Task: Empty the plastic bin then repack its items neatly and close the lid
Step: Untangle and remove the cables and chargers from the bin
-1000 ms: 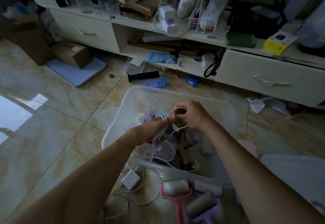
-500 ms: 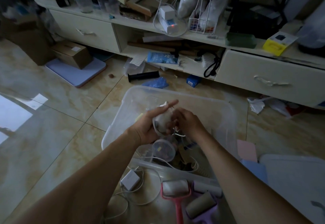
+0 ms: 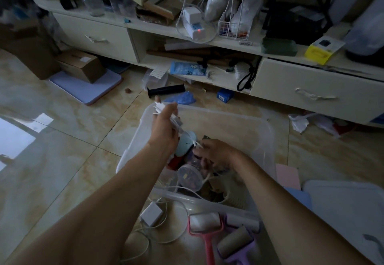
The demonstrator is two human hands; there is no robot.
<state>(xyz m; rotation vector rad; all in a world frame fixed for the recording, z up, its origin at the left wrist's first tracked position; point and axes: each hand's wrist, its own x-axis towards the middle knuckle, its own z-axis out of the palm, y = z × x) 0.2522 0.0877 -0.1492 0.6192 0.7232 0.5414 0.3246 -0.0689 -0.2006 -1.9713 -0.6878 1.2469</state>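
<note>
left hand [image 3: 164,127] raised over the bin, fingers curled round a bundle of white cable [image 3: 174,121] | right hand [image 3: 214,155] lower, inside the bin, pinching the cable's loose end | clear plastic bin [image 3: 268,140] on the tiled floor, small items heaped at its near end | white charger [image 3: 151,214] and pink lint roller [image 3: 205,226] on floor just outside near wall

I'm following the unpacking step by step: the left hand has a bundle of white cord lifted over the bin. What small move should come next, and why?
Probably carry the white cord bundle in the left hand out to the floor beside the white charger. The plastic bin still holds items, and the right hand is already down among them.
</note>
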